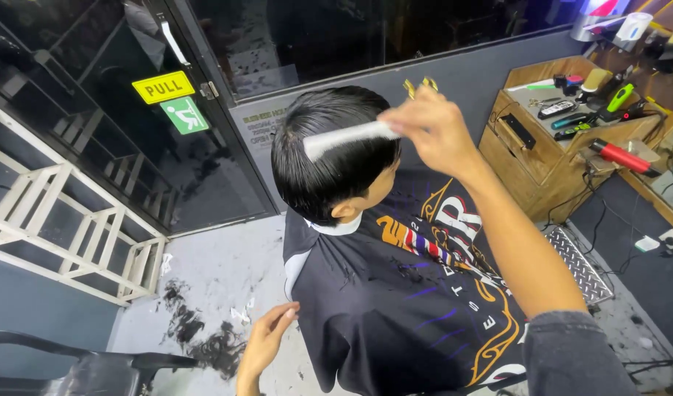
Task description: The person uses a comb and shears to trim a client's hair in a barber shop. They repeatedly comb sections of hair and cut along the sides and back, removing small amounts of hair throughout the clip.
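Observation:
A seated person with short black hair (329, 158) wears a dark barber cape (395, 308) with orange and purple print. My right hand (432, 128) is raised over the head, holding a white comb (347, 138) laid across the top of the hair, with gold scissor handles (418, 86) sticking up behind the fingers. My left hand (266, 341) hangs low at the left edge of the cape, fingers loose, holding nothing.
Cut hair (197, 330) lies on the grey floor. A glass door (131, 110) and white rack (65, 227) stand left. A wooden cabinet (542, 158) at right carries clippers and a red tool (619, 155). A black chair (94, 367) sits bottom left.

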